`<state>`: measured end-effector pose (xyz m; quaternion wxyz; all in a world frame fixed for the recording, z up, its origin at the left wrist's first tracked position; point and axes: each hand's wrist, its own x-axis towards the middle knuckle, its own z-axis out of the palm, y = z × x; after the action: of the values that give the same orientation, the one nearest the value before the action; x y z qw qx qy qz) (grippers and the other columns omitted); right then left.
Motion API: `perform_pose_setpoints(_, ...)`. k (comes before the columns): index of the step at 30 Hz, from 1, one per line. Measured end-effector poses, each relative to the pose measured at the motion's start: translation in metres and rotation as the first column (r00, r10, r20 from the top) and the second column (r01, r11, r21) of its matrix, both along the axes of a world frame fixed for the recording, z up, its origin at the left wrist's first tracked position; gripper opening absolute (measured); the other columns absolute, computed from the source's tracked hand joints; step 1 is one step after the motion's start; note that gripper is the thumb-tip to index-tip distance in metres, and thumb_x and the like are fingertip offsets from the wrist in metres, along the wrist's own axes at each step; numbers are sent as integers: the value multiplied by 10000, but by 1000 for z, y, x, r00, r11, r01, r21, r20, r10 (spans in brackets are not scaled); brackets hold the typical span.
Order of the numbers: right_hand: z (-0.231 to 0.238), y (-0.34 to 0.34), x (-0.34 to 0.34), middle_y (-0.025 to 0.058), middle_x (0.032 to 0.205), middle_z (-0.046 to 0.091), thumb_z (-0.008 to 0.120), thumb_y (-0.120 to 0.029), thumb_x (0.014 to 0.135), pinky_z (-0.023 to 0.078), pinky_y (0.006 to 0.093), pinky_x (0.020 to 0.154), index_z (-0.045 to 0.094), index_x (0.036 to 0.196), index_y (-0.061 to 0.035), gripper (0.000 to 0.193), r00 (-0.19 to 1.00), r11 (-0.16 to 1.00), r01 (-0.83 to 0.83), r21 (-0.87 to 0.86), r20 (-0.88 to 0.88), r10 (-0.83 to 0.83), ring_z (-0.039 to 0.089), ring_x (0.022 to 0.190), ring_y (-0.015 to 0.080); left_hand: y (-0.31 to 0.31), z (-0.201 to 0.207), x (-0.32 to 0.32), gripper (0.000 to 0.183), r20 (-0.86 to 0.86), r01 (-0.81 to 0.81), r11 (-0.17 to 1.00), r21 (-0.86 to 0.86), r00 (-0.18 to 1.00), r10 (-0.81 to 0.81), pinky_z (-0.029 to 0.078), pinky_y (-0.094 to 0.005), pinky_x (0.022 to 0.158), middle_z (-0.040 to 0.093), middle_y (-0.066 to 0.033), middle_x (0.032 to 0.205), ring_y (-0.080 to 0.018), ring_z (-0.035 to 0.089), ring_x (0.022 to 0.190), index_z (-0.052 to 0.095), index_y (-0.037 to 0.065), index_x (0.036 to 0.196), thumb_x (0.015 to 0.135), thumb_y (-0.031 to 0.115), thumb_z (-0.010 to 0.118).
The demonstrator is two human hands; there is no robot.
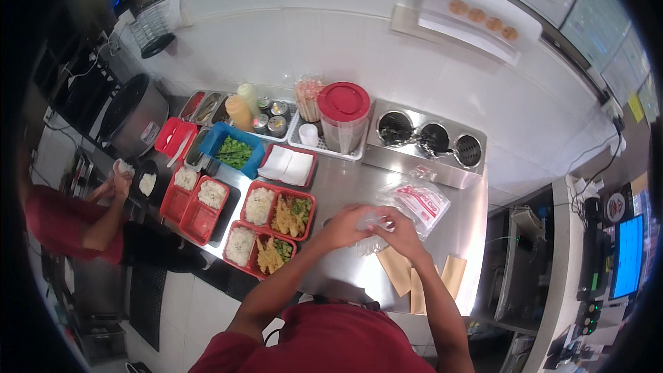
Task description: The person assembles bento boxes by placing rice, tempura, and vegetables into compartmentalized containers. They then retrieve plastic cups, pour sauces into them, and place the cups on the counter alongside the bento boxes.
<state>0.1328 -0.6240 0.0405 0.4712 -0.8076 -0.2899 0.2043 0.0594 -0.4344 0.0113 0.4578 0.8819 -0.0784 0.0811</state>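
Over the steel counter [331,197], my left hand [342,226] and my right hand [402,235] come together with fingers closed around a clear plastic cup [371,222]. Its exact shape is partly hidden by my fingers. Just below it, more clear plastic [371,246] shows near the counter. Beyond my right hand lies a clear plastic bag [423,206] with red print. Brown paper pieces [395,271] lie under my right forearm. Left of my left hand are two red bento boxes [314,208] [266,274], holding rice, fried food and greens.
Further left stand red boxes [195,215] with rice, and a blue bin [215,139] of chopped greens. A red-lidded container [343,114] and a steel utensil holder [425,159] line the wall. At far left a co-worker [76,224] handles rice above a black bowl [143,197].
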Motion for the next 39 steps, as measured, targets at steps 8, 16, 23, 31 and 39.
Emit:
perform_pose_setpoints(8, -10, 6, -4, 76, 1129, 673, 808, -177, 810, 516, 310, 775, 594, 1250, -25, 512, 966, 966, 255, -30, 50, -253, 663, 962, 183, 0, -19, 26, 576, -39, 9, 997, -77, 999, -12, 451, -443, 1025, 615, -187, 1276, -377, 568, 1202, 575, 32, 1295, 777, 165, 787)
perform_pose_setpoints(16, 0, -5, 2, 103, 1156, 665, 801, -153, 819, 517, 320, 771, 591, 1278, -22, 521, 889, 906, 422, -44, 216, -403, 662, 961, 197, -4, -56, 44, 590, -94, -34, 994, -106, 995, 24, 465, -449, 1008, 627, -191, 1241, -376, 575, 1188, 555, 42, 1286, 756, 140, 795)
perform_pose_setpoints(23, 34, -25, 10, 103, 1078, 663, 777, -172, 877, 519, 314, 799, 592, 1237, 7, 443, 851, 865, 502, 11, 174, -496, 639, 916, 172, 4, -99, 84, 671, -200, -101, 970, -221, 978, 56, 442, -443, 1042, 556, -227, 1315, -375, 535, 1254, 445, 21, 1356, 766, 85, 758)
perform_pose_setpoints(31, 12, -40, -5, 71, 1017, 629, 751, -162, 908, 487, 258, 792, 585, 1192, 13, 373, 882, 870, 466, 164, -165, -441, 596, 875, 123, -7, -17, 31, 786, -327, -85, 992, 89, 939, 109, 394, -449, 1107, 412, -234, 1460, -407, 417, 1358, 348, 41, 1483, 801, 65, 737)
perform_pose_setpoints(39, -52, -26, -44, 43, 971, 642, 733, -99, 900, 511, 267, 794, 588, 1133, 11, 295, 876, 959, -175, 224, -410, 255, 631, 890, 135, -56, 24, -101, 711, -279, -152, 973, 176, 940, 197, 460, -471, 1001, 564, -183, 1298, -353, 553, 1216, 384, 130, 1478, 846, 163, 709)
